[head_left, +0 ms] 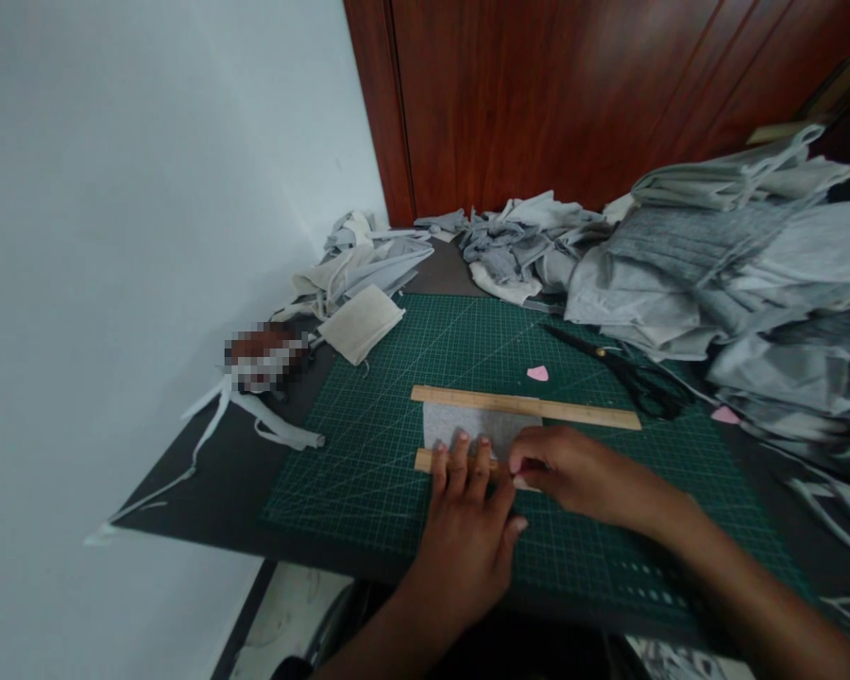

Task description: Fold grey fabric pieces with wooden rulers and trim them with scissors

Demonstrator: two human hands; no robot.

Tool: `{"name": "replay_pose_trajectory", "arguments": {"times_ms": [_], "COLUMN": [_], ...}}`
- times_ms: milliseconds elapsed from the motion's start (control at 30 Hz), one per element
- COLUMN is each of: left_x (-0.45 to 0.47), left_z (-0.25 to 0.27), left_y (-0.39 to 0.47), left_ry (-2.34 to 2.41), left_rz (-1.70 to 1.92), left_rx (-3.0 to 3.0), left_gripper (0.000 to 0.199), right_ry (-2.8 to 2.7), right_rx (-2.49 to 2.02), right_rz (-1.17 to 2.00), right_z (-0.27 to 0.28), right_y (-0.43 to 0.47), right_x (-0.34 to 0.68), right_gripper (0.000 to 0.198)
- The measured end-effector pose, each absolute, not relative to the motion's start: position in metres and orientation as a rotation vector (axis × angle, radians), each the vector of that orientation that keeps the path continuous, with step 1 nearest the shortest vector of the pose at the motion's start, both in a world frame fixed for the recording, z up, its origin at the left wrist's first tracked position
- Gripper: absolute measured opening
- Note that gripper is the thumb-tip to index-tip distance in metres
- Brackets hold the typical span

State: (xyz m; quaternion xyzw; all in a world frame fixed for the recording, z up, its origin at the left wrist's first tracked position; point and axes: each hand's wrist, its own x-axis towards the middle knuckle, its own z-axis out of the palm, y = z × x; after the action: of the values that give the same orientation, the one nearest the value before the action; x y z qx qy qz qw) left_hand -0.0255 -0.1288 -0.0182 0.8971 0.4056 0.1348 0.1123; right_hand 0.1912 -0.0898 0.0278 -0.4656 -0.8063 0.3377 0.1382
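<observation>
My left hand [467, 538] lies with fingers spread, its fingertips on the nearer wooden ruler [423, 460] and the edge of a small grey fabric piece [440, 423]. Close beside it, my right hand [573, 472] has thumb and fingers pinched together at the ruler's right part; whatever they hold is hidden. A longer wooden ruler [587, 413] rests across the fabric's far edge. Under all of this is a green cutting mat [354, 482] with a grid. A flat pink piece [537, 373], like tailor's chalk, lies beyond the far ruler.
Black scissors [630, 371] lie on the mat at the right. Beside them rises a large heap of grey fabric [680, 255]. More cloth scraps [517, 241] line the back, and a folded cream cloth [361, 323] sits at the left. A white wall [148, 236] borders the table's left side.
</observation>
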Motion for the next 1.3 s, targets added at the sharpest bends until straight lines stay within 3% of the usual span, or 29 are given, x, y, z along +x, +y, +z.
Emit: {"name": "replay_pose_trajectory", "arguments": {"times_ms": [367, 700, 900, 1300], "left_x": [-0.027, -0.042, -0.031, -0.027], "left_z": [-0.028, -0.027, -0.019, -0.012], "left_y": [-0.127, -0.125, -0.138, -0.132], "left_ry": [1.159, 1.096, 1.124, 1.145], "left_rz": [0.636, 0.829, 0.645, 0.552], "left_rx": [2.601, 2.423, 2.762, 2.688], "left_gripper": [0.060, 0.042, 0.040, 0.031], "right_ry": [-2.303, -2.282, -2.302, -2.316], "right_rx": [-1.228, -1.225, -1.218, -1.197], "right_rz": [1.068, 1.080, 1.046, 1.037], "right_z": [0.016, 0.009, 0.008, 0.011], "right_y": [-0.086, -0.083, -0.085, -0.083], "right_x": [0.196, 0.198, 0.196, 0.196], "right_gripper": [0.020, 0.024, 0.023, 0.024]}}
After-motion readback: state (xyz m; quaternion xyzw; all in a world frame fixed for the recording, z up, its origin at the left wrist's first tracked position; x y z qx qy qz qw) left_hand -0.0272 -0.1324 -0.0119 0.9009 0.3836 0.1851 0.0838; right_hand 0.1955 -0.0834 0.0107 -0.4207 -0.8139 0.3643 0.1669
